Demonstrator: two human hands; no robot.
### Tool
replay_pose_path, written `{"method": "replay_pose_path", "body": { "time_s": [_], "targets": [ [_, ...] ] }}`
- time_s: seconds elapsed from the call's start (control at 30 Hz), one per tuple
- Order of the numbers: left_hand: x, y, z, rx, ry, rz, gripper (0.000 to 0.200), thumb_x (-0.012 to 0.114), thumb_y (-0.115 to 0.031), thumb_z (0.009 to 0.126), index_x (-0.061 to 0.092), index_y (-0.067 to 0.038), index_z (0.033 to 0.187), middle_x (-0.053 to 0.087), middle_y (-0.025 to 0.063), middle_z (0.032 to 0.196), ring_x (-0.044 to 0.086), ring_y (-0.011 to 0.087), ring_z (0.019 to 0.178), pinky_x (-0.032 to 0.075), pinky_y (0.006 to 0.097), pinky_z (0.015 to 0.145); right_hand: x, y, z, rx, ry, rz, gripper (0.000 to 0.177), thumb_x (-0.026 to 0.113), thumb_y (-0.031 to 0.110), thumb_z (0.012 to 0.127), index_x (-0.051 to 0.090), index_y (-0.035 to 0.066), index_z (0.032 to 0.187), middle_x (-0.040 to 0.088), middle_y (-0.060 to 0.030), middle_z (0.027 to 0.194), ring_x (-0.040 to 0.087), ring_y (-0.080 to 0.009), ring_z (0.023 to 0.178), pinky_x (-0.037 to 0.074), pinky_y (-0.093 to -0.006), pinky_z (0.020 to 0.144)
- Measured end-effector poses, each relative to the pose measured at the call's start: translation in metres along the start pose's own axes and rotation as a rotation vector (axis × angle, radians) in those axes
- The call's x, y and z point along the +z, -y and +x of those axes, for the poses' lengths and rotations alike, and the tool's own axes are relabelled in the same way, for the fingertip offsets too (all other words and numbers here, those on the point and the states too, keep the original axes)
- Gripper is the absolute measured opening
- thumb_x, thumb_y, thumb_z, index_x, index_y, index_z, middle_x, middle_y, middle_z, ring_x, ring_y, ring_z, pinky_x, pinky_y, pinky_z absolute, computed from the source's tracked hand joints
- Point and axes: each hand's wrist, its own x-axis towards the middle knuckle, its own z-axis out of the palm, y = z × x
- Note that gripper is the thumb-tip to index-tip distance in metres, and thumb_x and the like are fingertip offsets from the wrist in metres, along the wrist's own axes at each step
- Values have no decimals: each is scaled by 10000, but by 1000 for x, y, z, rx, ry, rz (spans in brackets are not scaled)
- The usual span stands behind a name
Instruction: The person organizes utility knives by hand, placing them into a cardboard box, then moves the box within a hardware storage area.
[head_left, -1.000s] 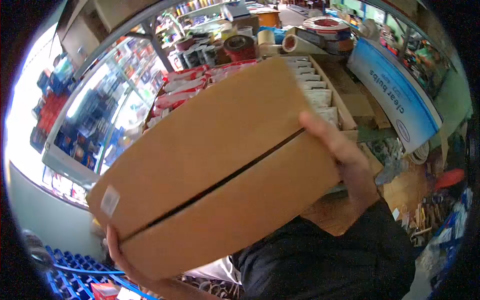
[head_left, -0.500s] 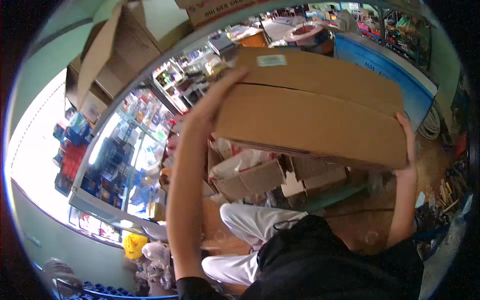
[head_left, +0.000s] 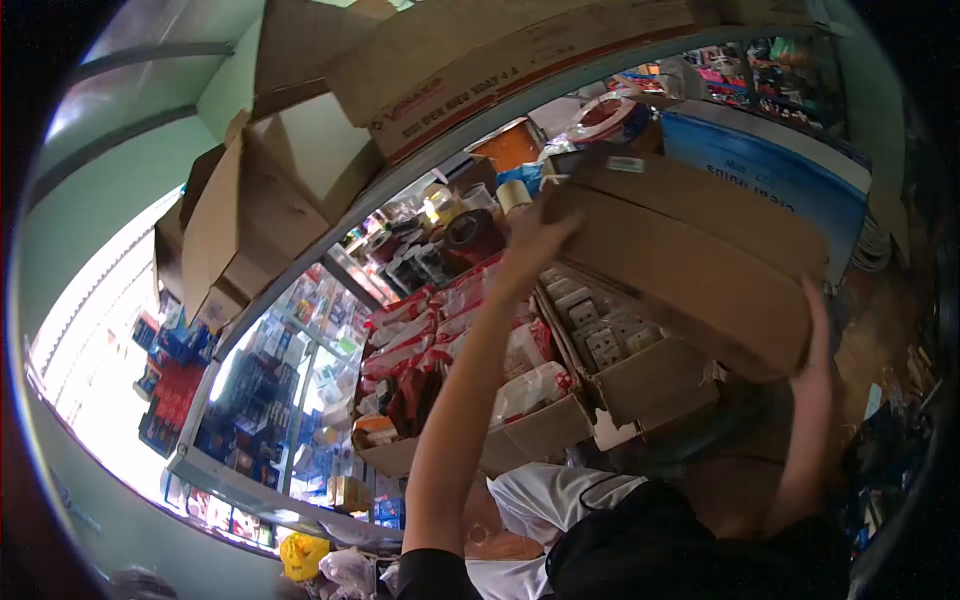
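A closed brown cardboard box (head_left: 690, 262) with a small pale label on top is held tilted in the air between both hands. My left hand (head_left: 545, 238) grips its left end, and my right hand (head_left: 815, 325) presses against the right end, the fingers partly hidden by the box. Beneath it and to the left, an open carton (head_left: 535, 438) holds red and white plastic-wrapped packages (head_left: 440, 335). A second open carton (head_left: 660, 385), full of small white socket-like pieces (head_left: 605, 335), lies partly under the raised box.
A glass display case (head_left: 250, 400) stands on the left. Long printed cartons (head_left: 520, 65) and an open-flapped box (head_left: 260, 215) sit on a shelf above. Tape rolls (head_left: 475, 232) lie behind the cartons. A blue-and-white box (head_left: 760, 165) stands behind the held box.
The held box has moved right and somewhat away from the left side, both hands still on it. My view has shifted, and the two open cartons with their contents now show more.
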Motion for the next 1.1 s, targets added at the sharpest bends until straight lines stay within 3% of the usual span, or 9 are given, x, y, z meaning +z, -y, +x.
{"method": "replay_pose_path", "body": {
  "time_s": [0.4,0.53,0.63,0.7,0.73,0.8,0.83,0.97,1.1],
  "targets": [
    [-167,93,-84,-430,-292,-44,511,685,-284,916,600,27,1313,665,107,1213,621,191,1094,466,303,968,130,-49,14,294,671,-483,951,470,673,954,143,48,1591,194,-174,1637,206,-303,1502,211,-451,1201],
    [-191,127,-115,-444,-296,41,594,710,-341,917,558,28,1356,666,125,1186,633,190,1050,483,318,943,137,-40,7,211,585,-979,714,463,593,989,486,-6,1376,502,-300,1379,497,-391,1300,406,-482,1068],
    [-181,118,-111,-413,-332,247,628,687,-337,941,474,-37,1451,631,144,1255,636,195,1049,507,326,900,137,-28,51,-183,439,-1370,542,494,497,991,684,-10,1005,670,-310,999,650,-467,956,513,-549,846],
    [-174,109,-107,-170,-331,502,612,666,-311,957,446,-99,1487,579,173,1326,641,225,1067,528,333,860,141,-22,94,-422,178,-1228,476,500,447,983,685,17,1072,679,-280,1058,650,-456,1000,508,-537,880],
    [-166,76,-103,-398,-219,763,600,636,-290,959,438,-92,1490,567,191,1354,631,292,1139,499,377,960,139,-28,137,-446,85,-1151,412,515,375,992,657,10,1122,716,-153,870,694,-275,780,531,-425,744],
    [-183,131,-98,188,-254,981,549,568,-226,967,443,-86,1483,544,199,1394,586,348,1229,436,421,1059,138,-25,216,-249,15,-1050,377,540,353,980,633,34,1158,702,-103,872,687,-217,777,544,-403,688],
    [-179,133,-98,146,-197,795,520,527,-196,973,451,-76,1472,545,204,1396,559,361,1259,406,424,1088,137,-24,254,-155,-27,-998,365,552,342,974,621,46,1176,695,-79,873,683,-187,775,551,-392,660],
    [-166,129,-93,-63,-117,620,439,419,-78,969,511,-36,1397,596,231,1326,544,389,1261,403,406,1088,117,-38,319,-14,459,-633,298,585,335,953,646,68,1071,700,-69,936,685,-198,829,555,-384,677],
    [-163,113,-95,-82,-114,621,352,427,-59,965,621,-12,1255,639,218,1263,588,373,1198,435,401,1052,75,-141,395,-624,879,-2104,451,469,433,1008,688,41,1048,707,-172,986,671,-355,939,528,-482,870]
  ]
}}
